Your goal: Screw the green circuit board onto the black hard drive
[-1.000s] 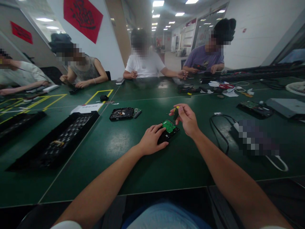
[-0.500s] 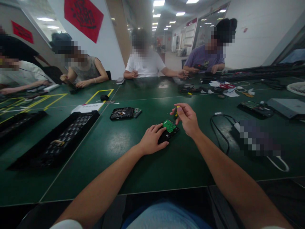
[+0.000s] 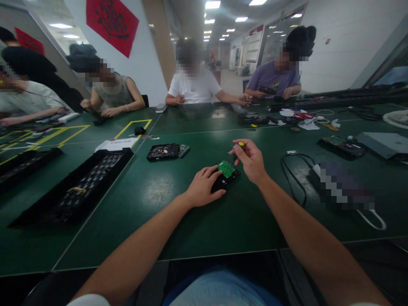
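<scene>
One drive (image 3: 227, 182) is lying on the table (image 3: 178, 231) in front of me, its green board (image 3: 225, 168) facing up. My left hand (image 3: 202, 186) is resting on the drive's left side, fingers spread over it and thumb reaching along the near edge. My right hand (image 3: 252, 163) is pinching a screwdriver (image 3: 241, 145) between thumb and fingers, and its shaft is pointing down at the board; I cannot tell whether the tip is touching.

Farther left, a second drive (image 3: 163, 151) is lying near my work, with a small board (image 3: 184, 150) sitting just beside it. Beyond that, a long black tray (image 3: 62, 189) is standing at an angle. On my right, a black cable (image 3: 302, 187) is curving across the table, and another drive (image 3: 342, 146) is lying near a grey box (image 3: 384, 142). Across from me, a person in white (image 3: 194, 89) is sitting between a person in grey (image 3: 116, 91) and a person in purple (image 3: 274, 78).
</scene>
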Demonstrator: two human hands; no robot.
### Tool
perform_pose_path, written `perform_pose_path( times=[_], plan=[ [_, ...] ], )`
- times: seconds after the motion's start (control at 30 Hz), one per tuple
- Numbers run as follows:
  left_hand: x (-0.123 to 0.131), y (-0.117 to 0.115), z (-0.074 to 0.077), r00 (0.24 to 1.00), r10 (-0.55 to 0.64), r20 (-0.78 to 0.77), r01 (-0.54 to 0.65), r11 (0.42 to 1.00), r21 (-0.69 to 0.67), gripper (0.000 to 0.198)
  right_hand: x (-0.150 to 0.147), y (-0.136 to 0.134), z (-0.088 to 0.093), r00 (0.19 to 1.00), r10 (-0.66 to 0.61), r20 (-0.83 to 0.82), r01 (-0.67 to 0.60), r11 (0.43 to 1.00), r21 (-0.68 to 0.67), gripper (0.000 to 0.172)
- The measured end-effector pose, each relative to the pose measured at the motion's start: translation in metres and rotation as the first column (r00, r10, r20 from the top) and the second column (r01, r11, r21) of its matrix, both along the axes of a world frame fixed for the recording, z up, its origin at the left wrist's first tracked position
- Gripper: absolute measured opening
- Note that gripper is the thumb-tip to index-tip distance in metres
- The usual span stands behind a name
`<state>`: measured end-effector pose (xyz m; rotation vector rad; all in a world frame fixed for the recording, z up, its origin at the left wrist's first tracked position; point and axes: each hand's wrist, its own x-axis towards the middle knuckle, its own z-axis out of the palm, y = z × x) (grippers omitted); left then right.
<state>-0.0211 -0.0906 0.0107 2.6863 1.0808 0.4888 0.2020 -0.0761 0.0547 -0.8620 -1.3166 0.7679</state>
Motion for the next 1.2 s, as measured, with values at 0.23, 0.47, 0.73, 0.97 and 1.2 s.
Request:
perform_pose_path(
  times=[0.23,0.47,0.73,0.97,1.2],
  plan=[
    [-0.0001,0.0009,-0.0006,1.0,0.001,-0.013,-0.001,1.0,0.013,0.075,0.0012,0.0034,-0.0021,0.997,0.043,-0.068,-0.043,0.999,0.01,0.04],
    [0.0007,0.0017,-0.003,1.0,-0.002,0.004,0.002,1.0,0.015,0.073,0.0014,0.0026,-0.006,0.99,-0.098,0.1,0.09,0.993,0.077,0.037],
    [0.0001,0.0019,-0.0041,1.0,-0.002,0.005,0.002,1.0,0.021,0.075,0.0029,0.0001,-0.009,0.956,-0.207,0.21,0.181,0.974,0.135,0.043],
    [0.0002,0.0022,-0.0031,1.0,-0.001,-0.003,0.001,1.0,0.014,0.075,0.0008,-0.0046,-0.0063,0.905,-0.292,0.308,0.226,0.946,0.233,0.04],
    [-0.0001,0.0007,-0.0009,1.0,0.0,-0.01,0.0,1.0,0.02,0.074,0.0086,0.0011,-0.008,0.811,-0.408,0.419,0.291,0.903,0.317,0.046]
  ],
)
